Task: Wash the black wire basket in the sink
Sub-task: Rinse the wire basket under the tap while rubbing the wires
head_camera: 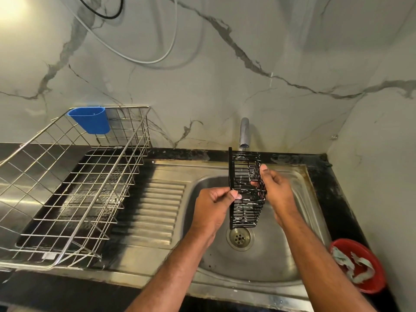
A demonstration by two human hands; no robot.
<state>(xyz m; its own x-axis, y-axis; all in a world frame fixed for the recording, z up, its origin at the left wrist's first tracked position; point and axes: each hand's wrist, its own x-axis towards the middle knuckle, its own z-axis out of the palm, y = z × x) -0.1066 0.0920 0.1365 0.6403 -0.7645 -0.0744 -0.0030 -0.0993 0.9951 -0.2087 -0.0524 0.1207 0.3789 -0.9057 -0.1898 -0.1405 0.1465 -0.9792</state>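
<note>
I hold the black wire basket [245, 188] up on end over the bowl of the sink [299, 262], its top just below the tap [244, 134] and its bottom edge above the drain [240, 238]. My left hand [213, 208] pinches the near long edge, thumb and fingers [234, 194] closed on the wire about halfway down. My right hand [278, 192] is closed on the far side, thumb over the rim and the other fingers behind the mesh, out of my sight.

White suds cling to the lower wires, so I judge the step is rinsing or rubbing the soap through. I cannot tell whether water is running from the tap.

To do it well, I should keep the basket over the bowl so drips fall to the drain, turn it between both hands so each face meets the water, and run my fingers along the lower wires where the suds sit. The wet wire is likely slippery, so I should keep one hand firm while the other shifts. The steel drying rack [74, 185] on the desk to my left looks a fit place for it afterwards.
</note>
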